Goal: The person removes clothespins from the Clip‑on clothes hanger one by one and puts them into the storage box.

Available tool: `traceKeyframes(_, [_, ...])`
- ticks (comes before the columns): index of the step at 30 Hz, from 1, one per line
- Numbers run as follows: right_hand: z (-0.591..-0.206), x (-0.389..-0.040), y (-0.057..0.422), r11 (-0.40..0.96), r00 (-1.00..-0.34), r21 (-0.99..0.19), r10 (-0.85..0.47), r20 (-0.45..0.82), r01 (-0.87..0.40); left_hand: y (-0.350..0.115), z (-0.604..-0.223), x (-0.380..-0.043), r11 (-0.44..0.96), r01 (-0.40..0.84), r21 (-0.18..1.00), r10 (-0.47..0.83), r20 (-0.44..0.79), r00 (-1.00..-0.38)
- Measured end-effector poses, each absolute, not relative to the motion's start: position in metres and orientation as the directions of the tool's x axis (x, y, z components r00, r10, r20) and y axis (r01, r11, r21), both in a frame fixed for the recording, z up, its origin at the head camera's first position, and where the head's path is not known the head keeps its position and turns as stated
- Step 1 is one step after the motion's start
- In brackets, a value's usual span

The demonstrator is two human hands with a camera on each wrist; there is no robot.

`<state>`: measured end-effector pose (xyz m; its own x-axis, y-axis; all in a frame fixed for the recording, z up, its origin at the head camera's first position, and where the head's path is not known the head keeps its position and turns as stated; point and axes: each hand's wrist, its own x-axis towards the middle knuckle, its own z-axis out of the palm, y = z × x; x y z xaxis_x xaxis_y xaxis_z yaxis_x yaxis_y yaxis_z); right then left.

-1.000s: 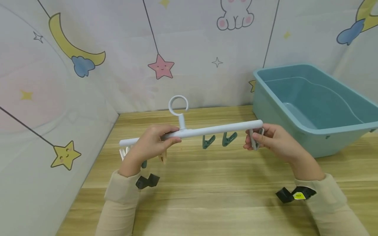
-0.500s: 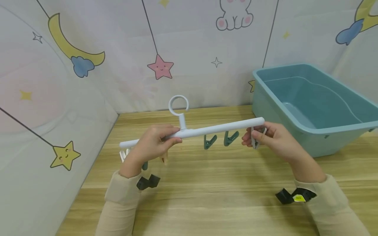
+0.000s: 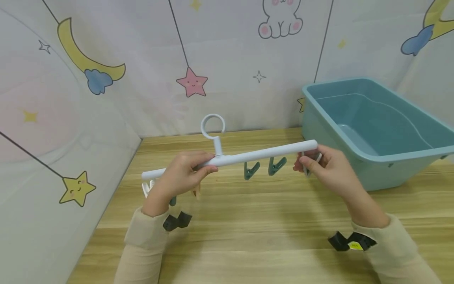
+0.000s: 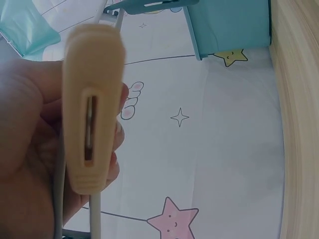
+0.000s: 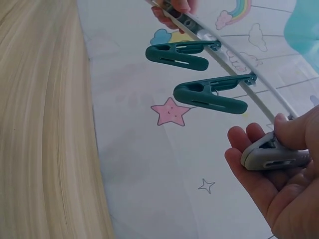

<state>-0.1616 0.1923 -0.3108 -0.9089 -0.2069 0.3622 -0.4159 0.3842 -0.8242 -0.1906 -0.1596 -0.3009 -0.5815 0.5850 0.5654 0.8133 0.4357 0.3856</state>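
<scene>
Left hand [image 3: 179, 171] left of centre, angled up and inward, fingers pinching one straight white plastic clip hanger [image 3: 269, 152] mid-frame, right hand [image 3: 330, 169] right of centre, fingers pinching one grey plastic clip [image 5: 271, 156] beneath, two dark-green clips [image 5: 219, 100] between, one teal plastic tub [image 3: 383, 172] upper right

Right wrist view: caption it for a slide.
Right hand holding a grey plastic clip near two dark green plastic clips on a long white hanger bar.

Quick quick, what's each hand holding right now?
Left hand: closed, gripping the white hanger.
Right hand: closed, holding the gray clip near the hanger's end.
</scene>
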Motion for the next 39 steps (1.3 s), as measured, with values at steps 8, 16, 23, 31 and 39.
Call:
traceKeyframes(8, [-0.319,-0.161,0.183,0.551,-0.874,-0.724,-0.021,0.485,-0.416,-0.156,-0.306,-0.192,0.428,0.855,0.293,0.586,0.630,-0.509])
traceKeyframes(16, [-0.329,-0.163,0.176,0.644,-0.746,-0.620,0.113,0.656,-0.448,-0.147,-0.309,-0.192,0.439,0.863,0.250,0.570,0.665,-0.482])
traceKeyframes(23, [-0.334,-0.168,0.174,0.711,-0.609,-0.508,0.141,0.781,-0.487,-0.141,-0.311,-0.191,0.471,0.852,0.228,0.560,0.669,-0.489])
traceKeyframes(31, [-0.339,-0.178,0.173,0.783,-0.511,-0.406,0.133,0.849,-0.471,-0.132,-0.313,-0.188,0.530,0.825,0.199,0.530,0.682,-0.505])
traceKeyframes(39, [-0.343,-0.188,0.175,0.830,-0.470,-0.289,0.037,0.882,-0.477,-0.123,-0.313,-0.183,0.522,0.815,0.250,0.514,0.671,-0.535])
